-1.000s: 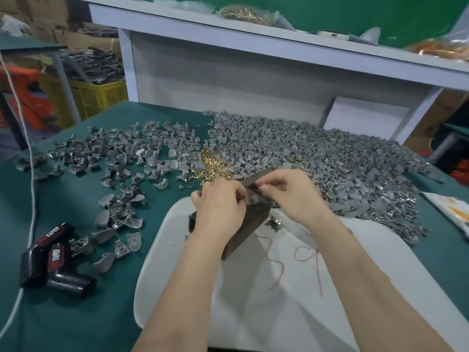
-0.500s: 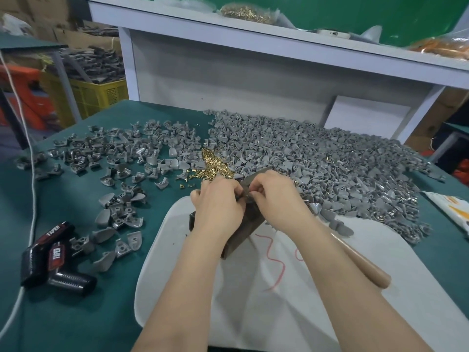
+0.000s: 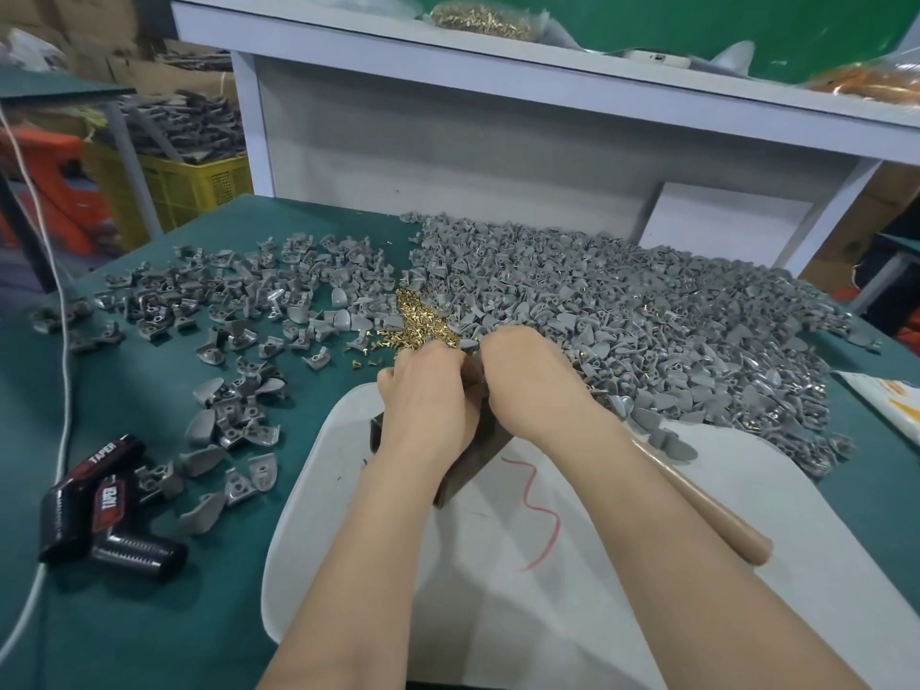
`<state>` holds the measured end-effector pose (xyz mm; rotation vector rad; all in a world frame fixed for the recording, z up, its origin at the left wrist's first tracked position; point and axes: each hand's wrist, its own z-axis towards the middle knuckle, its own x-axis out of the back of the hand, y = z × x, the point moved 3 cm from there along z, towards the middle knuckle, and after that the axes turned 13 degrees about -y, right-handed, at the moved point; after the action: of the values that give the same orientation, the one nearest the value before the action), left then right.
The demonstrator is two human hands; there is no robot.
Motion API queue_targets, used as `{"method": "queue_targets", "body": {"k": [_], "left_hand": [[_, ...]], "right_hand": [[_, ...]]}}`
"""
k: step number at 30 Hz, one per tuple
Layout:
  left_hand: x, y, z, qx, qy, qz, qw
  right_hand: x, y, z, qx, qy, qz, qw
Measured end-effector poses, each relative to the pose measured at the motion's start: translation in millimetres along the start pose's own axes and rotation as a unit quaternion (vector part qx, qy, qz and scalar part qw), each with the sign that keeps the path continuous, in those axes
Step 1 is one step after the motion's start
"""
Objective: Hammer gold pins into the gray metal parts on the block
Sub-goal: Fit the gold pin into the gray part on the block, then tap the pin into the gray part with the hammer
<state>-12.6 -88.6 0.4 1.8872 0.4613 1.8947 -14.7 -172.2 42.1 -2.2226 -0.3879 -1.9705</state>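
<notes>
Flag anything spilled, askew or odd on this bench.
Nothing damaged. Gold pins lie in a loose heap among the gray parts, with a few strays on the green mat beside it. A red scribble marks the white board.

Left hand (image 3: 428,395), right hand (image 3: 532,385) meet on block (image 3: 465,465).
I see fingers (image 3: 435,356) curled, grip hidden; gold pins (image 3: 418,326) just beyond them.

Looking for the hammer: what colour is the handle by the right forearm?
Light tan; the handle shows best in the head view.
</notes>
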Motion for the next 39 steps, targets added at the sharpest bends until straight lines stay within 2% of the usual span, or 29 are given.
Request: {"method": "queue_targets", "body": {"k": [10,13,15,16,19,21,24,27,29,32,34,37,39], "left_hand": [[0.9,0.9,-0.4,-0.007,0.007,-0.002,1.000],[-0.4,-1.8,-2.1,-0.017,0.013,-0.028,0.999],[-0.8,-3.1,-2.4,-0.016,0.018,-0.044,0.999],[-1.2,-3.1,-2.3,-0.014,0.017,-0.045,0.999],[-1.7,-2.8,-0.9,-0.013,0.013,-0.048,0.999],[-2.1,-3.6,-1.0,-0.011,0.014,-0.050,0.999],[-1.6,-4.8,-1.5,-0.002,0.019,-0.050,0.999],[-0.8,-5.9,-0.1,0.010,0.021,-0.051,0.998],[-0.5,-6.0,-1.0,0.015,0.023,-0.058,0.998],[-0.5,-6.7,-1.8,0.017,0.028,-0.066,0.997],[-0.7,-6.8,-2.0,0.019,0.030,-0.062,0.997],[-1.0,-6.7,-0.9,0.018,0.025,-0.055,0.998],[-0.9,-6.8,-1.2,0.016,0.023,-0.060,0.998]], "right_hand": [[-5.8,7.1,8.5,0.009,0.008,0.014,1.000],[-12.4,27.3,5.1,0.015,0.031,0.170,0.985],[-16.1,50.3,-2.4,-0.033,0.077,0.298,0.951],[-20.0,61.8,-6.1,-0.070,0.080,0.318,0.942],[-41.0,76.8,-7.1,-0.163,-0.042,0.191,0.967],[-49.4,74.4,-3.1,-0.168,-0.063,0.156,0.971],[-43.0,75.7,-1.5,-0.156,-0.041,0.195,0.967],[-36.9,84.5,-8.3,-0.130,-0.068,0.330,0.932],[-33.8,89.0,-16.9,-0.113,-0.043,0.375,0.919],[-27.3,93.3,-31.2,-0.089,0.058,0.317,0.942],[-21.4,87.6,-43.1,-0.044,0.113,0.304,0.945],[-17.4,65.5,-50.5,0.016,0.135,0.238,0.962],[-22.3,51.6,-42.8,-0.007,0.124,0.211,0.970]]}}
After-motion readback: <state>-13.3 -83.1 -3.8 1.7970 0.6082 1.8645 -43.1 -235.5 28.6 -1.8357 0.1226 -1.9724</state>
